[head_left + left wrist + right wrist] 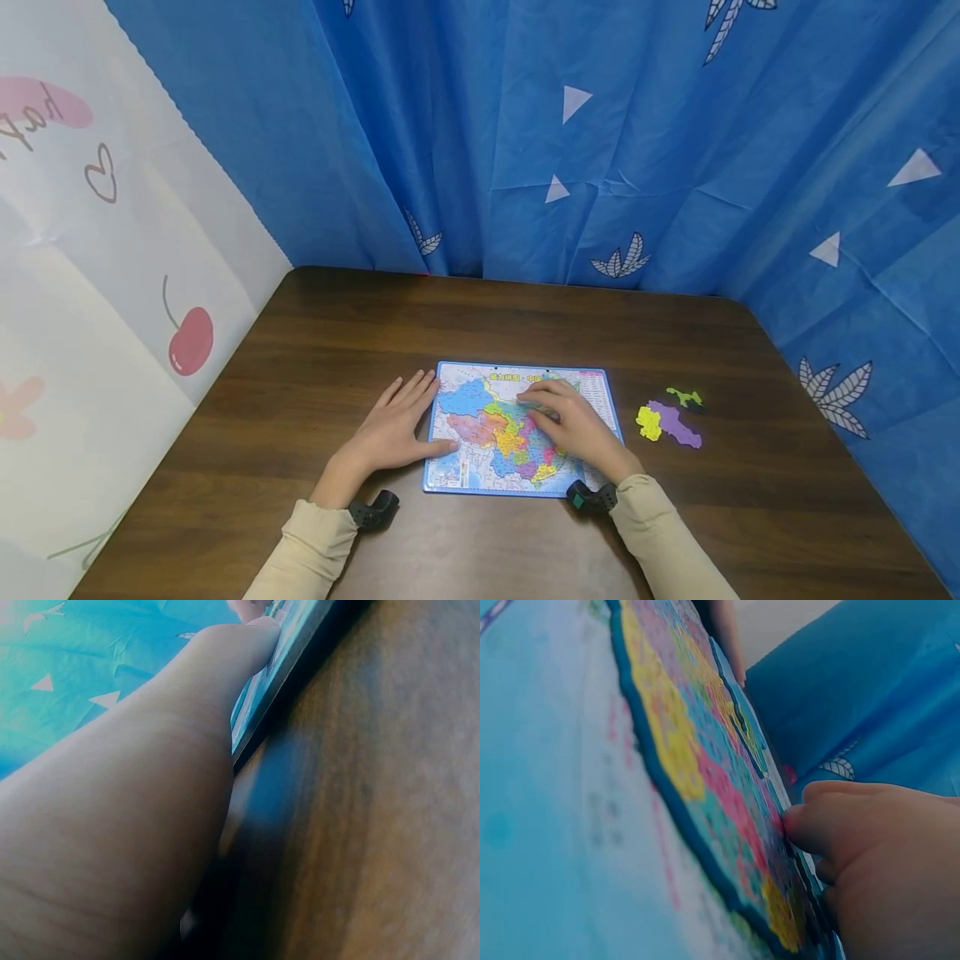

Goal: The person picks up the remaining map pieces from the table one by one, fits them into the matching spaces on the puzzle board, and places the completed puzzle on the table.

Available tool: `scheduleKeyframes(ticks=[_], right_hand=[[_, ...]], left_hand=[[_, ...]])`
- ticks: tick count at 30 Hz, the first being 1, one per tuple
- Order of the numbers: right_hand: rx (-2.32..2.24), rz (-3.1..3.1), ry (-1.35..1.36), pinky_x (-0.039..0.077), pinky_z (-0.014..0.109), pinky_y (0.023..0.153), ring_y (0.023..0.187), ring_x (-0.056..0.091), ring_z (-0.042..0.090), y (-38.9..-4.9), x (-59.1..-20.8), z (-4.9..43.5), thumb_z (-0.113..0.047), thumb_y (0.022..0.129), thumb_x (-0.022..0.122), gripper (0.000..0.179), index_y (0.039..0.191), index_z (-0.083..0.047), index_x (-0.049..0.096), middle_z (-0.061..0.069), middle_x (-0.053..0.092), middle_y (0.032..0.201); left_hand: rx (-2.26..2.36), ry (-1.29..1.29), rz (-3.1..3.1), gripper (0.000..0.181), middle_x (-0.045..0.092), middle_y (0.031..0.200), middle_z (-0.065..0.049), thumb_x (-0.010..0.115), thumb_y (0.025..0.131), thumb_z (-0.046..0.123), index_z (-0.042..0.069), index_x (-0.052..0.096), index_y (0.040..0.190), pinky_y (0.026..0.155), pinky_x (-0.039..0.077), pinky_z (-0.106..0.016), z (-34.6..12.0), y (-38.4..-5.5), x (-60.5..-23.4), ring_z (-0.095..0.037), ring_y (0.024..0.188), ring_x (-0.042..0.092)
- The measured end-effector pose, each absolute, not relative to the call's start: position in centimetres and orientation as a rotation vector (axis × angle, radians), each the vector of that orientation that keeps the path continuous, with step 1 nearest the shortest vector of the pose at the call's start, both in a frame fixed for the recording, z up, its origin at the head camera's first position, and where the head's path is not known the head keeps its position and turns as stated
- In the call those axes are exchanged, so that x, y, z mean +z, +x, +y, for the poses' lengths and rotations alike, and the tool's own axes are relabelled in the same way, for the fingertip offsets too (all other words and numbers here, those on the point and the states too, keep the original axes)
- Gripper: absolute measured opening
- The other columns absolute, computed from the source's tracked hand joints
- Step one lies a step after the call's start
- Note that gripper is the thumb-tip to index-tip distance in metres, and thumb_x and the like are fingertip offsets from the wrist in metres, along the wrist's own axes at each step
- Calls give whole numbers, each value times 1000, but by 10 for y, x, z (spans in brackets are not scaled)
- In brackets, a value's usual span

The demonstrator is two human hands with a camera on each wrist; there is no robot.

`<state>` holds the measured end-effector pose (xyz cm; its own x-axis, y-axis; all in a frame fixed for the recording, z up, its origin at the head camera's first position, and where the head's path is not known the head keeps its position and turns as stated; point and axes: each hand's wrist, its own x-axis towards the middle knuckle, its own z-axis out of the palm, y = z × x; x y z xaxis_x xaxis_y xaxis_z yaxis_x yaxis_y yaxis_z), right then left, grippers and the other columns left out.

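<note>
A map puzzle board point(468, 477) with a blue border lies flat on the table, many coloured pieces set in it. My left hand point(393, 427) rests along its left edge, fingers straight and spread, thumb over the board. In the left wrist view the thumb point(255, 641) reaches onto the board's edge. Over the upper middle of the map is my right hand point(570, 421), fingers bent and tips down near a pink piece. The right wrist view shows the right hand point(885, 855) with its thumb tip at the pieces; whether it pinches one is hidden.
Right of the board lie a yellow puzzle piece point(648, 423), a purple piece point(677, 425) and a green piece point(685, 397) on the brown wooden table point(360, 333). A blue curtain point(465, 167) hangs behind, and a white printed cloth point(112, 250) at the left.
</note>
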<state>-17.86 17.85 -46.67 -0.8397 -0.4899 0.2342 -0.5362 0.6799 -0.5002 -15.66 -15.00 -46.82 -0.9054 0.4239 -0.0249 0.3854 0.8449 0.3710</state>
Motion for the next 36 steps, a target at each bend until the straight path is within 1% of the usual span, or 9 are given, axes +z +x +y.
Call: scheduleKeyframes(ticks=[5,11,19,28,36], right_hand=[[908,-2786,841,56,42,102,122,60,19,-179,-466,186,-16,96,75,32,127,-20,74,-2,67,128],[924,-2792,773,52,49,107,127,60,24,-177,-464,192,-19,97,75,37,133,-20,70,0,68,131],[952,-2747,739,50,53,108,131,59,29,-178,-463,201,-16,97,74,40,136,-16,67,4,67,135],[976,-2762,676,49,56,109,134,58,30,-176,-463,213,-17,96,75,45,141,-19,64,3,65,139],[917,-2787,613,48,57,110,133,57,30,-175,-464,219,-21,96,75,46,140,-18,64,4,66,137]], left_hand=[[558,639,2919,112,20,172,-9,57,83,82,10,28,163,130,8,-54,-150,-156,-467,-29,160,14],[559,648,2921,112,21,171,-11,58,83,81,8,29,163,129,9,-55,-150,-155,-467,-30,160,15],[537,641,2914,112,19,172,-9,57,84,82,10,26,164,130,8,-54,-150,-156,-467,-29,161,13],[543,654,2920,112,21,171,-11,57,83,81,8,29,163,129,10,-55,-149,-156,-465,-31,160,16],[554,655,2917,112,21,171,-10,58,84,81,8,28,163,129,9,-55,-149,-155,-465,-30,160,15]])
